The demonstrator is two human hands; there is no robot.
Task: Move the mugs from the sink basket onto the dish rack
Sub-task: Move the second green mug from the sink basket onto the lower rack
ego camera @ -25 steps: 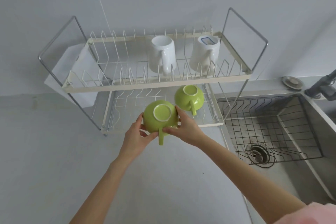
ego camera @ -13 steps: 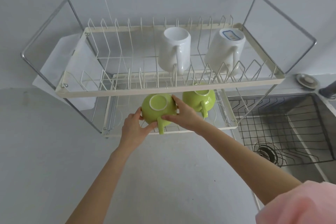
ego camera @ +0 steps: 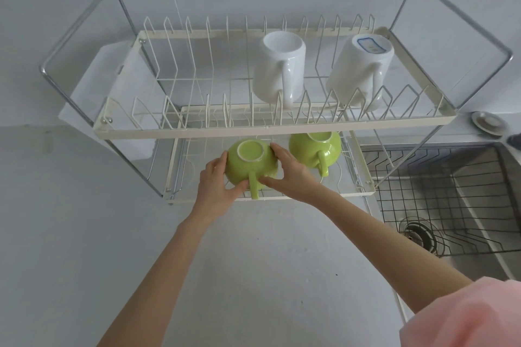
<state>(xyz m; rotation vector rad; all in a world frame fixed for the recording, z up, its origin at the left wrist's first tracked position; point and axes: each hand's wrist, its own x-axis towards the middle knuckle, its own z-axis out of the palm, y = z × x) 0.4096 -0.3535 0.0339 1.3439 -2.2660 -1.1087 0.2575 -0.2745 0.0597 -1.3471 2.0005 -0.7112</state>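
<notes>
Both hands hold one upside-down green mug [ego camera: 249,162] over the lower tier of the two-tier dish rack [ego camera: 270,131], its handle pointing toward me. My left hand [ego camera: 215,182] grips its left side and my right hand [ego camera: 287,175] grips its right side. A second green mug [ego camera: 314,151] sits upside down on the lower tier just to the right. Two white mugs, one [ego camera: 277,69] in the middle and one [ego camera: 359,67] at the right, rest upside down on the upper tier. The black wire sink basket [ego camera: 439,205] at the right holds no mugs.
A steel sink [ego camera: 485,234] with a drain [ego camera: 417,234] lies at the right. A round metal sink stopper [ego camera: 489,122] rests on the ledge behind it. A white sheet [ego camera: 112,84] hangs at the rack's left end. Grey counter [ego camera: 84,234] spreads below the rack.
Both hands have carried the green mug forward from above the counter to the rack's lower tier, beside the other green mug. My view has moved closer to the rack.
</notes>
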